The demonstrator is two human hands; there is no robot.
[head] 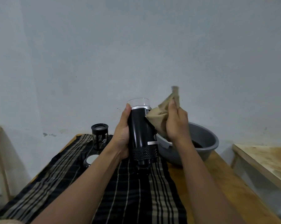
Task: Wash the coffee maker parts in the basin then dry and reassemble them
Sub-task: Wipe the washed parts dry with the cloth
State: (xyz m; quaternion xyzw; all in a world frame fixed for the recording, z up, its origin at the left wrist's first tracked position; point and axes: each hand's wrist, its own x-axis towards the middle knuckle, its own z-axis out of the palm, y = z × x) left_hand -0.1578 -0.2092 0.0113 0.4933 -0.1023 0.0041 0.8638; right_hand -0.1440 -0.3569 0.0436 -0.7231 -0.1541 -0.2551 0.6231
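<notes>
Tall black cylindrical coffee maker body, with clear top section and silver band, held upright just left of grey round plastic basin, raised over dark striped cloth.

Grip: left hand curled round mid-barrel, thumb up by silver band. Right hand clutches bunched tan cloth, pressed on body's upper side facing basin.

Handling, judged: rigid, fairly weighty. Smooth barrel likely slippery if wet. Clear top looks fragile. Best hold: barrel or knurled lower band, never clear rim.

Small black-framed glass beaker stands well left of basin.
</notes>
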